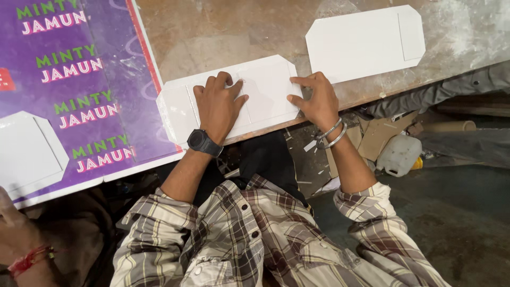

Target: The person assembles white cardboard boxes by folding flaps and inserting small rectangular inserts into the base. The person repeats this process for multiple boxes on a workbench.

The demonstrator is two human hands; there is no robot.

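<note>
At the near edge of the worn wooden table (pixel 212 37), a white card blank (pixel 265 87) lies flat; the left hand (pixel 219 103) presses it palm-down, fingers spread, while the right hand (pixel 317 101) pinches its right edge. A second blank (pixel 361 42) lies beyond.

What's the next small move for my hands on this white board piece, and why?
Probably press the right hand inward to fold the end flap of the white board piece along its scored line. The left hand lies flat on the middle, pinning it to the workbench, while the right fingers grip that end.
</note>
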